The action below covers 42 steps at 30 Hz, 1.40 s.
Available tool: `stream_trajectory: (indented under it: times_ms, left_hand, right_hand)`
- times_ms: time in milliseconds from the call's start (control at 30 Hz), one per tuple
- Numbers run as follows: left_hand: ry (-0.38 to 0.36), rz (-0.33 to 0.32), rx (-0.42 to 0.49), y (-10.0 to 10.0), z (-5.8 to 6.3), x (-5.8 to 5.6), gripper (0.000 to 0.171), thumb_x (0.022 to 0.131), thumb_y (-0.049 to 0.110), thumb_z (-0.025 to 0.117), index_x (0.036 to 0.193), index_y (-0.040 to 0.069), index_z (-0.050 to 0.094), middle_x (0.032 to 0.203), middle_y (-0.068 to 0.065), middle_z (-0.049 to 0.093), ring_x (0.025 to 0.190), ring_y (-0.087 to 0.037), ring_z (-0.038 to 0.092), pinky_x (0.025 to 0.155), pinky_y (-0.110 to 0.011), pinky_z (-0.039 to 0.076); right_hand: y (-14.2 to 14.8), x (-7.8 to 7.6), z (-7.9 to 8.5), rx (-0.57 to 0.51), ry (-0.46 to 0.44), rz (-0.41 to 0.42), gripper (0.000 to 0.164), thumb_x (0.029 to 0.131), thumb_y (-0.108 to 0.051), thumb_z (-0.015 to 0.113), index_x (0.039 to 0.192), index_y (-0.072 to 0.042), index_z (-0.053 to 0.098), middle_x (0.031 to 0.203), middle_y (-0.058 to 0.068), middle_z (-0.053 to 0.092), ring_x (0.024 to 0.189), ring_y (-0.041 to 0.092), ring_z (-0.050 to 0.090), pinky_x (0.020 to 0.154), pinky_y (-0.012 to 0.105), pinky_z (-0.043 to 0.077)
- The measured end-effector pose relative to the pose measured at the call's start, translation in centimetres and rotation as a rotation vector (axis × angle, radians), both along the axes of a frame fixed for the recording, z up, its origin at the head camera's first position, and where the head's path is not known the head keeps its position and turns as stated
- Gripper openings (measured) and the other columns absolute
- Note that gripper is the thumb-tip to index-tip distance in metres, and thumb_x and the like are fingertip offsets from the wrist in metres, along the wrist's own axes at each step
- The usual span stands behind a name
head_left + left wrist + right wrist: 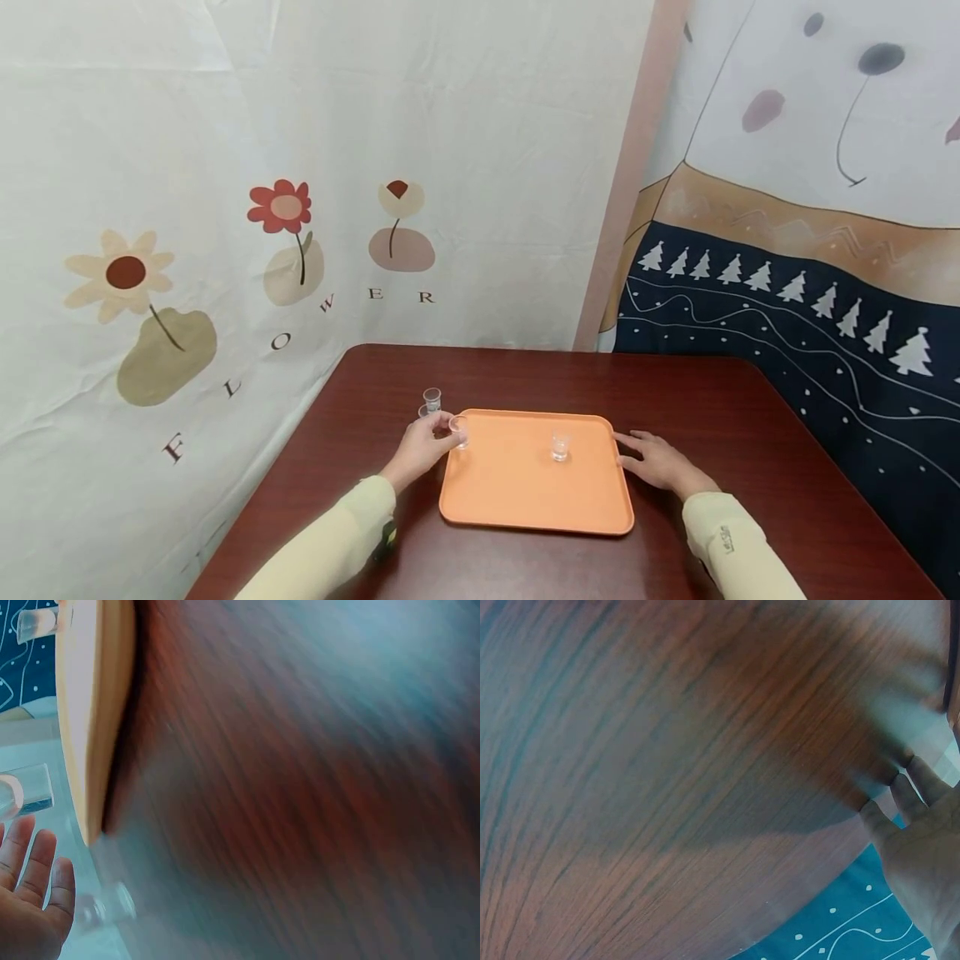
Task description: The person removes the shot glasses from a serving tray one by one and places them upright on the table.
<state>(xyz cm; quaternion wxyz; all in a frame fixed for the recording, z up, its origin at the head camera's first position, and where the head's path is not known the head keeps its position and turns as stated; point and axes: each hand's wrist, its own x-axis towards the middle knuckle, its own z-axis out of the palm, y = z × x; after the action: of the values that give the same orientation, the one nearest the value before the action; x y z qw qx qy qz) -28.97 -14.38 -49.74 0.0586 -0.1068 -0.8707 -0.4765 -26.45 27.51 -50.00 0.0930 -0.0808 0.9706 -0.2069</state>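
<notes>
Left hand [422, 450] at the tray's left edge, thumb and fingers pinching the held cup [461, 432]. Held cup sits right at these fingertips, on their right side, over or just inside the left rim of the tray [525, 507]; long axis near upright, mouth up. Whether its base touches down, cannot tell. Left hand much the nearer; right hand [660, 463] lies across the tray, fingers spread and holding nothing, fingertips at or just beside the right rim. Firm contact there unclear.

Tray cup [559, 447] stands upright on the tray, right of its middle, well apart from the held cup. Beyond the left hand, off the tray: rear cup [432, 398] and, partly hidden, front cup [423, 411], close together.

Materials: cups clear, glass or plastic, small, flaring toward the mouth. Tray matte orange, rounded corners, low raised rim. Table [525, 379] red-brown, streaked wood grain, dull sheen.
</notes>
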Motion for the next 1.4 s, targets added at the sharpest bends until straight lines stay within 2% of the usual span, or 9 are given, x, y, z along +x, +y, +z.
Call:
stream_trajectory:
  times_ms: [167, 500, 767, 1200, 1400]
  left_hand:
    - [0.004, 0.041, -0.009, -1.4, -0.2, 0.2, 0.029, 0.084, 0.023, 0.081, 0.105, 0.007, 0.069, 0.097, -0.001, 0.07, 0.093, -0.019, 0.066, 0.086, -0.04, 0.052]
    - [0.02, 0.097, -0.039, -3.6, -0.8, 0.4, 0.028, 0.082, 0.019, 0.082, 0.103, 0.007, 0.068, 0.095, -0.002, 0.071, 0.089, -0.02, 0.065, 0.083, -0.039, 0.051]
    - [-0.001, 0.146, -0.085, -4.6, -1.3, 0.3, 0.026, 0.083, 0.015, 0.081, 0.102, 0.005, 0.067, 0.094, -0.002, 0.071, 0.088, -0.02, 0.064, 0.084, -0.039, 0.05]
    - [-0.024, 0.146, -0.102, -5.0, -1.6, 0.0, 0.026, 0.084, 0.015, 0.079, 0.104, 0.003, 0.067, 0.098, -0.006, 0.071, 0.092, -0.023, 0.064, 0.083, -0.041, 0.05]
    - [-0.033, 0.152, -0.076, -5.2, -1.7, -0.3, 0.032, 0.084, 0.018, 0.08, 0.109, 0.002, 0.066, 0.101, -0.008, 0.071, 0.095, -0.025, 0.066, 0.085, -0.043, 0.051]
  right_hand:
    - [0.1, 0.0, -0.1, -0.001, -0.001, 0.002, 0.057, 0.099, -0.038, 0.06, 0.149, -0.013, 0.047, 0.148, 0.031, 0.037, 0.134, 0.054, 0.033, 0.101, 0.07, 0.031]
    - [0.2, -0.1, -0.2, -0.003, -0.006, -0.006, 0.059, 0.099, -0.04, 0.059, 0.149, -0.013, 0.046, 0.148, 0.031, 0.036, 0.134, 0.054, 0.033, 0.101, 0.071, 0.031]
    - [0.1, -0.1, -0.3, 0.003, 0.0, 0.008, 0.058, 0.099, -0.039, 0.059, 0.148, -0.012, 0.047, 0.146, 0.033, 0.037, 0.133, 0.055, 0.034, 0.1, 0.071, 0.031]
    - [0.1, -0.1, -0.3, 0.006, 0.005, 0.01, 0.057, 0.099, -0.038, 0.059, 0.148, -0.012, 0.047, 0.146, 0.033, 0.038, 0.132, 0.055, 0.034, 0.1, 0.071, 0.031]
    - [0.1, -0.1, -0.2, 0.014, 0.002, 0.004, 0.058, 0.099, -0.04, 0.059, 0.148, -0.013, 0.047, 0.146, 0.032, 0.038, 0.132, 0.055, 0.035, 0.1, 0.071, 0.032]
